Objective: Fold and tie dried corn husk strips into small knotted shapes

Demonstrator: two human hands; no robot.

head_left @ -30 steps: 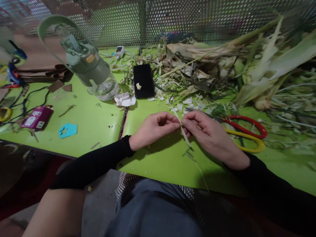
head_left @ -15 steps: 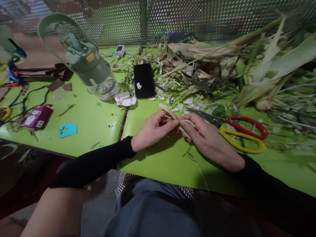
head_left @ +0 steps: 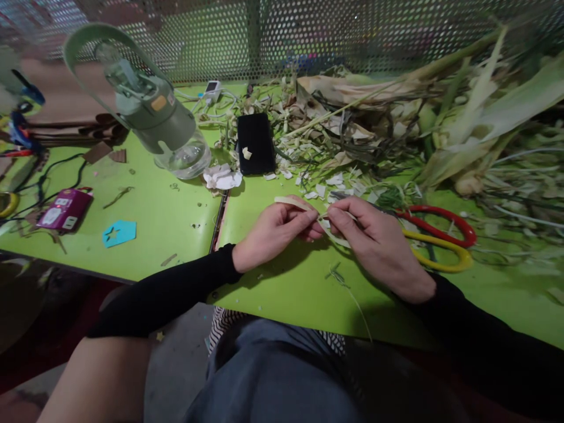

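Grn tabletop point(head_left: 176, 217) w/ dk seam point(head_left: 219, 220), perf. panel point(head_left: 211, 41) behind, grey flr point(head_left: 171, 361), dim lt

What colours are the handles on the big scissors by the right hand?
One handle is red, the other handle yellow; the head view shows them.

Dim, uneven light; soft shadows on green table point(head_left: 282, 288); outer edges stretched, blurry.

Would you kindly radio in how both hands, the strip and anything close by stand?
Left hand, right hand: both pinching the strip. Strip bent, one end past the left fingers. Scissors close behind right hand, partly hidden.
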